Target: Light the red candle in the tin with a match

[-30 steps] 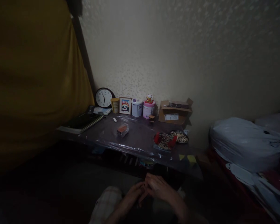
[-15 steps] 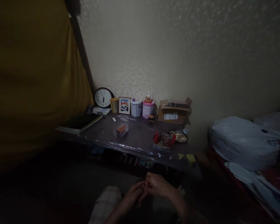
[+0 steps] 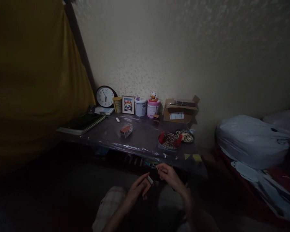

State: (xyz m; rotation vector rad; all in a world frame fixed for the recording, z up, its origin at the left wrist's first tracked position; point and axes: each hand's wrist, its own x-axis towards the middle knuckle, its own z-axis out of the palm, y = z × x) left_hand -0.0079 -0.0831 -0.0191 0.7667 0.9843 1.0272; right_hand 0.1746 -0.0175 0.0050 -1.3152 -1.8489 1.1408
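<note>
Low in the dim view, my left hand is closed round a small box with a pale end. My right hand sits just to its right, fingers pinched on a thin pale stick that points up and left. The two hands are a little apart, above my lap and a checked cloth. They hover in front of the near edge of a low dark table covered in clear plastic.
On the table are a round tin with red pieces, a dish of pale sticks and a small orange box. Along the wall stand a clock, a panda picture, tins and a cardboard box. A yellow curtain hangs left; a white bag lies right.
My hands were pressed together low down; now they have risen and parted, the left with the box and the right with the stick. The view has tipped slightly downward.
</note>
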